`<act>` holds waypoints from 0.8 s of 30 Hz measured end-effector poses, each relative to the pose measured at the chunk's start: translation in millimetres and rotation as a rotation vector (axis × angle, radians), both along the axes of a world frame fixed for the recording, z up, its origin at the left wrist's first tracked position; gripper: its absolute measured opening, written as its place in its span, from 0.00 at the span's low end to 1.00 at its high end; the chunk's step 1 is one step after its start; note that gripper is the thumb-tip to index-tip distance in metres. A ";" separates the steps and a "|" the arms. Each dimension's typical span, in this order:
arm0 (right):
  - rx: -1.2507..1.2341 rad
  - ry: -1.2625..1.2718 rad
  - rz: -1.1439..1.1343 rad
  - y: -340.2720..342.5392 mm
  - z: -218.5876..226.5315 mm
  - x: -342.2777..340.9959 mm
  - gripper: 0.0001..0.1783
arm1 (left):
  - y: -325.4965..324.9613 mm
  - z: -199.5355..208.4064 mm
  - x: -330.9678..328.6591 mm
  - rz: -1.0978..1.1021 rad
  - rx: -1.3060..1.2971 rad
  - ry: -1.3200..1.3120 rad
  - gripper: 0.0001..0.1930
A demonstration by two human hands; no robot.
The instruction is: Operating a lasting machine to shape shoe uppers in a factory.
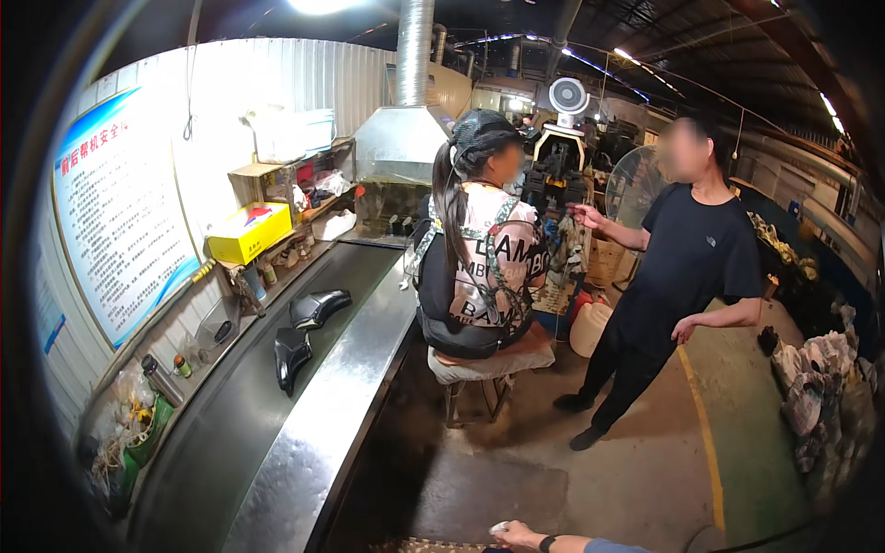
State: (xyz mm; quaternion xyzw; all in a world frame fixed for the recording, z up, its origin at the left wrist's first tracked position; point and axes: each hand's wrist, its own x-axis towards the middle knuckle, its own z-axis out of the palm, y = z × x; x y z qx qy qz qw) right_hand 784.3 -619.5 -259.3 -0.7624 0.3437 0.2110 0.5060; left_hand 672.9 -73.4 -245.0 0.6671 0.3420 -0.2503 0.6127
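Two black shoe uppers (307,314) are laid on the conveyor belt (214,433), apparently shaped; remaining work cannot be judged. Right of the belt, a small white object (499,528) is pinched by the right hand (521,535); the left hand's fingers cannot be seen.

Far up-left of the right hand's fingers (513,533), a white, blue-edged rectangular wall board (127,230) bears a red heading over lines of small dark characters; nearer them, a bright yellow rectangular box (251,236) carries dark characters; above them, a pale pink cloth shirt (484,251) shows black capitals; up-right, a dark short-sleeved T-shirt (705,263) has a small white chest logo.
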 end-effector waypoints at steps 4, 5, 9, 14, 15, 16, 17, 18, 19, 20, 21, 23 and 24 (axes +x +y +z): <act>0.020 -0.080 0.274 33.3 23.8 31.9 0.20 | -13.6 -7.8 12.9 0.205 -0.004 -0.113 0.10; 0.018 -0.106 0.349 40.0 26.9 35.7 0.21 | -25.7 11.5 17.7 0.210 -0.004 -0.113 0.10; -0.016 -0.078 0.471 44.4 15.2 49.3 0.22 | -32.2 42.4 15.5 0.042 -0.011 -0.035 0.09; -0.125 -0.118 0.509 39.0 25.2 40.8 0.23 | 16.5 3.9 -36.9 -0.094 -0.017 0.105 0.46; -0.076 -0.052 0.477 30.6 16.7 35.8 0.23 | 12.3 -1.3 -38.8 -0.053 0.001 0.088 0.43; -0.085 -0.052 0.463 21.2 2.9 28.0 0.23 | 8.5 -2.8 -37.7 -0.031 0.007 0.078 0.40; -0.122 -0.077 0.442 12.7 -9.2 19.4 0.23 | 6.6 -3.1 -35.2 -0.032 0.008 0.072 0.37; -0.155 -0.100 0.424 7.1 -15.5 13.3 0.23 | 4.5 -3.5 -32.0 -0.035 0.009 0.069 0.34; 0.002 -0.351 0.350 29.9 19.7 14.6 0.16 | 11.0 -4.2 -50.3 0.034 0.034 0.068 0.31; 0.000 -0.347 0.355 31.1 27.1 14.5 0.16 | 10.4 -3.8 -52.3 0.047 0.036 0.062 0.28; -0.029 -0.354 0.360 32.1 30.2 14.3 0.17 | 9.9 -3.5 -52.6 0.059 0.038 0.058 0.25; -0.072 -0.358 0.343 24.7 28.2 14.7 0.18 | 8.0 -5.6 -45.2 0.047 0.034 0.049 0.19; -0.061 -0.168 0.373 22.1 26.1 18.7 0.17 | 7.5 -6.8 -41.7 0.042 0.033 0.045 0.17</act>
